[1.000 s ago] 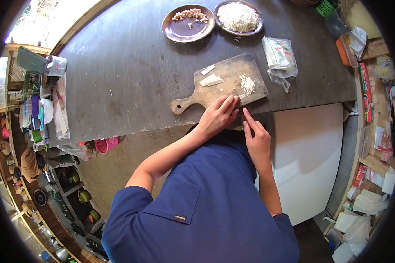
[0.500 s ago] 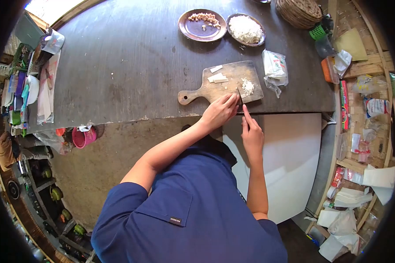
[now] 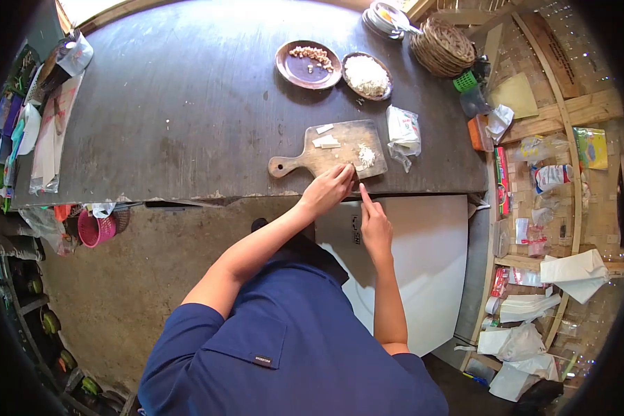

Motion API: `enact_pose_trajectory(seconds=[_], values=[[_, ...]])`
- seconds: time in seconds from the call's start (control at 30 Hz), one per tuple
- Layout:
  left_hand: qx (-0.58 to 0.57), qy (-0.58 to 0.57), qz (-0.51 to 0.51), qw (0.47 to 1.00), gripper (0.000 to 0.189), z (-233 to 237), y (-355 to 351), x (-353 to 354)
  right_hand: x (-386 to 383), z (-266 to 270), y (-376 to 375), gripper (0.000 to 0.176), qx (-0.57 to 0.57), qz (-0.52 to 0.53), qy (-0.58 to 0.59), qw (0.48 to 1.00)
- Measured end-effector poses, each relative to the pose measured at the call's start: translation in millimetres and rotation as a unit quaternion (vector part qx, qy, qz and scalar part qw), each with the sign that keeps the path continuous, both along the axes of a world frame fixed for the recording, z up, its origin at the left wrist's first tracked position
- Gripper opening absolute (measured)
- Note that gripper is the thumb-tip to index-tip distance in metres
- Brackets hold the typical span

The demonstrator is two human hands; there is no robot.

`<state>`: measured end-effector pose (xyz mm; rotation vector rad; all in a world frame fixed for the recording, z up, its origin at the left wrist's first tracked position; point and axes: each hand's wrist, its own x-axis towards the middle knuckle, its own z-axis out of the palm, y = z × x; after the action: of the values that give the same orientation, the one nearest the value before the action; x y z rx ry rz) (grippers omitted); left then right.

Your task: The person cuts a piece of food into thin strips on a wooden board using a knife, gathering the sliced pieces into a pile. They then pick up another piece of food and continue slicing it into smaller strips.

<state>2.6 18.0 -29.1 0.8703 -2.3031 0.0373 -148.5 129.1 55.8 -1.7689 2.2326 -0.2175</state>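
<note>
Head camera looked down over a blue shirt at a dark wooden table [image 3: 187, 104]. At its far left edge bags and cups [image 3: 48, 132] were pushed aside, and a pink basket [image 3: 93, 229] sat below that edge. Nearer the middle lay the cutting board [image 3: 319, 158], with its handle turned to the left and its long side close to the table's front edge, I think so that both arms could reach it without stretching. Behind it stood a brown plate [image 3: 291, 73] with a few pale bits. On the board some white strips [image 3: 325, 141] lay flat, apart from the cutting place. The left hand [image 3: 326, 191] rested on the near edge of the board with bent fingers pressed together; what was under them I could not tell. Just beside its fingertips a knife [image 3: 357, 173] showed only as a thin dark line. A second plate [image 3: 366, 75] held a heap of white shreds, and a smaller shredded pile [image 3: 366, 154], fine and pale, lay on the right part of the board. The right hand [image 3: 374, 225] was curled, it seemed around the handle, with the forefinger stretched straight forward, probably to steady the blade. Right of the board lay a plastic bag [image 3: 403, 135], then a woven basket [image 3: 444, 45], and shelves with packets [image 3: 534, 173].
</note>
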Motion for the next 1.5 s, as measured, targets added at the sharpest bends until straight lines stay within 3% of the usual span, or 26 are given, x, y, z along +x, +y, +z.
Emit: enact_pose_trajectory(seconds=[0.47,1.5], values=[[0.005,-0.025,0.017,1.0,0.049,-4,2,-2,-4,-7,-6,0.048,-0.001,0.008,-0.023,1.0],[-0.017,-0.011,0.04,0.999,0.044,-8,3,-4,-12,-1,-2,0.052,-0.012,0.043,-0.031,0.999]])
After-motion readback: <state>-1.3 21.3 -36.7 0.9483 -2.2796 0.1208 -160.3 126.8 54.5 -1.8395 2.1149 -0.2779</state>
